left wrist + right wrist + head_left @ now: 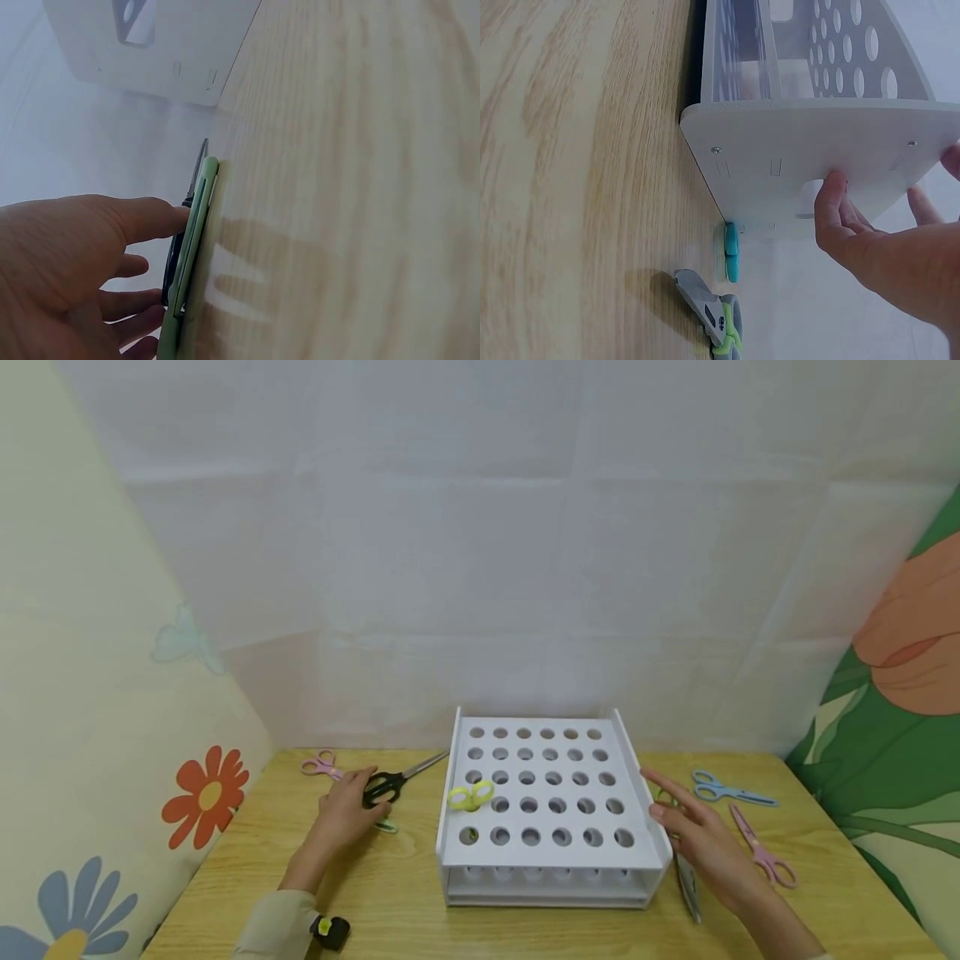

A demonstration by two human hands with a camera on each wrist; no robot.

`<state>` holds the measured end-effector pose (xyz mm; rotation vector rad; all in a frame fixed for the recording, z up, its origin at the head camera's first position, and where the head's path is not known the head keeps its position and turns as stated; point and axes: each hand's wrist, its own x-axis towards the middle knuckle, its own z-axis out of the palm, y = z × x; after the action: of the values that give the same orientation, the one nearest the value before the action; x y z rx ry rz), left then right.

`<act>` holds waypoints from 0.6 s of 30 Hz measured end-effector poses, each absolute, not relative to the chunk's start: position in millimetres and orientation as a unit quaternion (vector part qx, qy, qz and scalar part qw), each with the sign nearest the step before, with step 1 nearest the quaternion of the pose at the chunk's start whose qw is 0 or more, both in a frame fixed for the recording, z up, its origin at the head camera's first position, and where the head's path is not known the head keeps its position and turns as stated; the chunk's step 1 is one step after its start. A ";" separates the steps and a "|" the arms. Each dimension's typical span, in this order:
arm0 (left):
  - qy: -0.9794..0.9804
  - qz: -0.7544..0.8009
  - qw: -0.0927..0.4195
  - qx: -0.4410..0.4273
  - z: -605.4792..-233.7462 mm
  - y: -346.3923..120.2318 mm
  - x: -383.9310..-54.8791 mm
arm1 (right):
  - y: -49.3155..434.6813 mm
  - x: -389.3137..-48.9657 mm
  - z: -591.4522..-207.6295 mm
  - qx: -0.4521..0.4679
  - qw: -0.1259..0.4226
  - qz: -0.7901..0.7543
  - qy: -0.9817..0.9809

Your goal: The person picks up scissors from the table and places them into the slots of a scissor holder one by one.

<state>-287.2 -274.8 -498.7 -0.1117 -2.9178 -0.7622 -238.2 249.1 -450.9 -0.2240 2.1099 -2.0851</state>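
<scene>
Black-handled scissors lie on the wood-grain table left of the white multi-hole rack, blades slanting toward it. The person's left hand is at their handles, thumb and fingers apart; whether it touches them I cannot tell. A slim light-green tool lies just beside them, and pink scissors lie near the hand, farther left. The right hand touches the rack's right side panel, thumb at the cutout, fingers stretched out rather than clamped. Yellow-handled scissors stand handles-up in the rack's leftmost column, fourth row from the back. Right of the rack, gray-and-green shears lie near it, with blue scissors and another pink pair farther out
</scene>
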 end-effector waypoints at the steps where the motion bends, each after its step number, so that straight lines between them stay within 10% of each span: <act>1: -0.966 -0.249 0.063 -0.038 -499.2 -275.1 -287.9 | 249.0 -238.3 -450.7 -0.076 0.082 -0.699 0.706; 18: -0.969 -0.230 0.083 -0.040 -503.7 -275.3 -292.1 | 247.4 -237.0 -449.1 -0.062 0.087 -0.699 0.707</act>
<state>-292.1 -275.3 -503.7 -0.1192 -2.8919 -0.6867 -237.0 247.4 -449.1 -0.1838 2.1064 -2.0822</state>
